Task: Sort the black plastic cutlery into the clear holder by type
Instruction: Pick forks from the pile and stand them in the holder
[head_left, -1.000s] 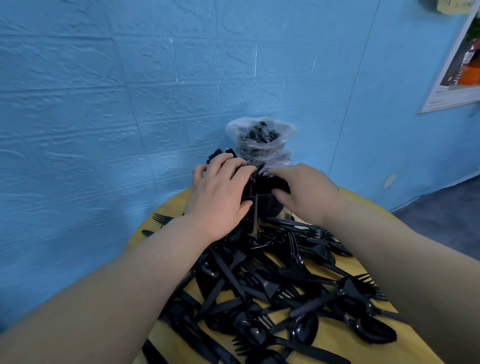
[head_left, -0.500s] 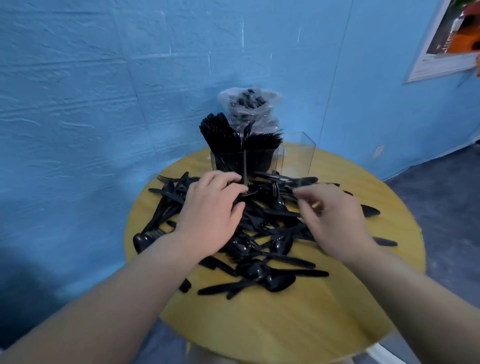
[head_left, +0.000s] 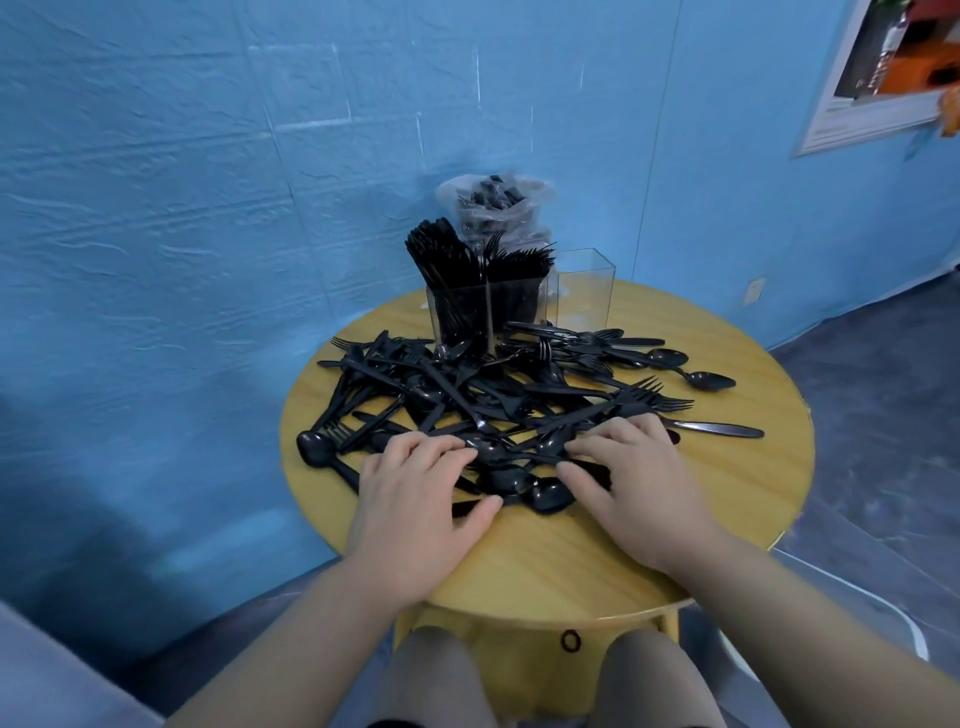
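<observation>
Two hands rest palm-down at the 6 o'clock edge of a heap of black plastic cutlery (head_left: 483, 395) on a round yellow table (head_left: 727, 499). The left hand (head_left: 415, 493) lies with fingers spread and relaxed, fingertips touching the near pieces, thumb pointing toward 3 o'clock; it grasps nothing. The right hand (head_left: 628, 467) lies likewise, fingers extended over the pile's near edge, also released.

The heap mixes forks, knives and spoons too tangled to count exactly; several dozen pieces lie crossed over one another. A few stand out: one spoon (head_left: 314, 449) at the heap's 8 o'clock edge, two spoons (head_left: 711, 381) at 2 o'clock, one knife (head_left: 722, 428) at 3 o'clock just beyond the right hand, and one spoon bowl (head_left: 548, 496) between the two hands.

At 12 o'clock on the table stands the clear holder (head_left: 584, 291), showing three compartments in view: the left one packed with upright knives (head_left: 441, 260), the middle one with upright forks (head_left: 522, 265), the right one clear through. Behind it, against the blue wall (head_left: 208, 208), sits one clear plastic bag (head_left: 493, 202) with more black pieces inside.

One poster (head_left: 893, 67) hangs at the upper right. Two knees show below the table's near rim.
</observation>
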